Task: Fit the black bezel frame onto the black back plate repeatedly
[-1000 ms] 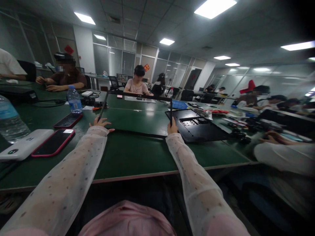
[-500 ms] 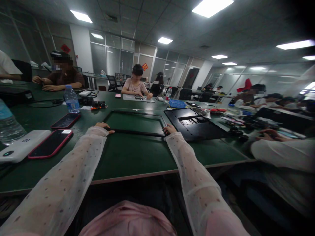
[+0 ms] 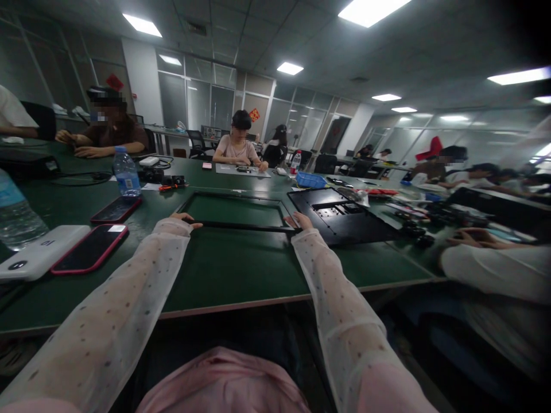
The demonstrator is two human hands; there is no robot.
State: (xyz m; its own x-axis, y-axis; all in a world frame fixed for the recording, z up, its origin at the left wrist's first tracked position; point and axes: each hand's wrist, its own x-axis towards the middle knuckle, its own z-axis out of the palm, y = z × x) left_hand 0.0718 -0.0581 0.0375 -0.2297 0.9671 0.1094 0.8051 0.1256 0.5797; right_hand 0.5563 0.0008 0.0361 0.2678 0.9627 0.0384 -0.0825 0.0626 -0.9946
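Observation:
A thin black rectangular frame (image 3: 245, 227) with an open middle is in front of me at the green table. My left hand (image 3: 186, 219) is closed on its near left corner, thumb along the near bar. At the near right corner, my right hand (image 3: 300, 221) grips the frame with its fingers against the side bar. The near bar looks slightly raised, with a dark shadow under it. Just right of the frame lies a large black panel (image 3: 344, 221) with a cut-out showing metal parts; my right hand is close to its left edge.
Left on the table (image 3: 241, 275) are a pink-edged phone (image 3: 90, 248), a second phone (image 3: 116, 210), a white device (image 3: 41, 252) and water bottles (image 3: 126, 175). A blue basket (image 3: 310, 180) stands behind the panel. A co-worker's hands (image 3: 473, 236) are at the right.
Both hands and the frame's near bar have shifted slightly away from me. The fingers of my right hand look straighter at the corner. The black panel stays put.

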